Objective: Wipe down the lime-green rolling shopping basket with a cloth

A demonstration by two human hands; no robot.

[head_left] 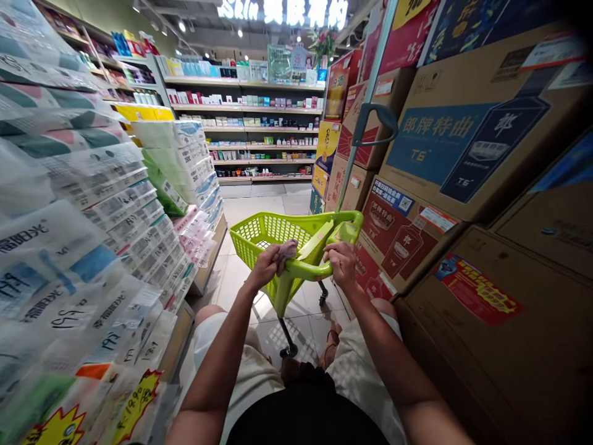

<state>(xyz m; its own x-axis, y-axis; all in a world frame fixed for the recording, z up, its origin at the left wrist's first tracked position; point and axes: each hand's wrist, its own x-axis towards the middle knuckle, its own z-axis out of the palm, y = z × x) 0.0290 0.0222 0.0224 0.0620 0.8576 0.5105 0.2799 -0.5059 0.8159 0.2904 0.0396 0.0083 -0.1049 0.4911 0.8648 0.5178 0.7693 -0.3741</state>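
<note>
A lime-green plastic shopping cart [274, 227] stands just in front of my legs, its lattice basket pointing up the aisle. My left hand [265, 267] is closed on a crumpled greyish-purple cloth [288, 248], which rests against the near rim of the cart. Around the right end of the cart's handle, my right hand [340, 259] has its fingers wrapped. Part of the handle lies hidden under that hand. One caster wheel [289, 351] shows on the floor between my feet.
Tall stacks of tissue packs [134, 228] line the left side. Cardboard liquor cartons [445, 117] are piled close on the right, with a pole with a grey-blue handle [370, 127] leaning there. Shelves of small goods [250, 109] close the far end beyond the tiled floor [259, 205].
</note>
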